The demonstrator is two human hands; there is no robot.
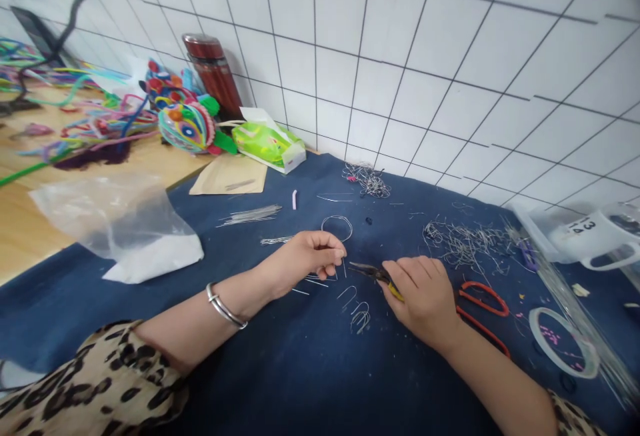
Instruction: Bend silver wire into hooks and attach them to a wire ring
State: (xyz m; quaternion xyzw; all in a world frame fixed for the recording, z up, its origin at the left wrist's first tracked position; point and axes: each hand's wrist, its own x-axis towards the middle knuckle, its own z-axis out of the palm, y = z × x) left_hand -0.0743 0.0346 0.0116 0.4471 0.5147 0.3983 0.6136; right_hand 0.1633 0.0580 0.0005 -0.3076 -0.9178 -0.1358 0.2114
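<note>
My left hand (315, 254) pinches a thin metal wire (345, 268), whose lower end hangs below the fingertips. Wrapped round yellow-handled pliers (370, 269), my right hand (420, 293) points their dark jaws leftward, just short of the wire. Below the two hands lie several bent U-shaped wires (361, 315). Behind the left fingers rests a wire ring (337, 228). Short straight wire pieces (313, 281) stick out under my left hand, and a bundle of cut wires (277, 241) lies beside it.
Red-handled scissors (483, 296) lie right of my right hand. Tangled wire scraps (465, 243) and a white cup (603, 236) are further right. At left are a plastic bag (135, 223), straight wires (250, 215), a tissue pack (267, 143) and a red thermos (213, 76) by the tiled wall.
</note>
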